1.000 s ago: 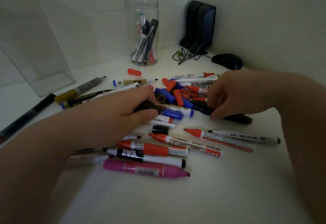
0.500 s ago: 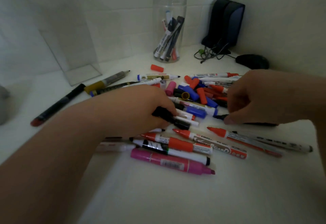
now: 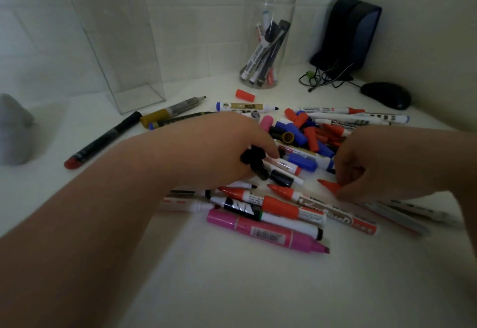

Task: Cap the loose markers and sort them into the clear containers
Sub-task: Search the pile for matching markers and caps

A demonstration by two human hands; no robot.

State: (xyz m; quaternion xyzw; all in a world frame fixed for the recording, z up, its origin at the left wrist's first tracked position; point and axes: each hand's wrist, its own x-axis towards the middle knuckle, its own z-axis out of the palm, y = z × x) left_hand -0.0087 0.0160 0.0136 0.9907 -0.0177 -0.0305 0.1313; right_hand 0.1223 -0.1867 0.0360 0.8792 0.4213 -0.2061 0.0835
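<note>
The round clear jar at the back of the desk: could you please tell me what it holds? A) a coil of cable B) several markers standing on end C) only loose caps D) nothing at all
B: through the wall of the round clear jar, several markers show leaning upright inside it.

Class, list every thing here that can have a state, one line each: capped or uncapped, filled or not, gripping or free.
Tall clear round container: upright, several markers inside.
Clear rectangular container: upright, no markers visible inside.
Thick pink marker: lying flat, uncapped.
Loose red cap: lying alone, on no marker.
Left hand: grips a black marker.
Right hand: fingers curled over a red-ended marker; grip unclear.
</note>
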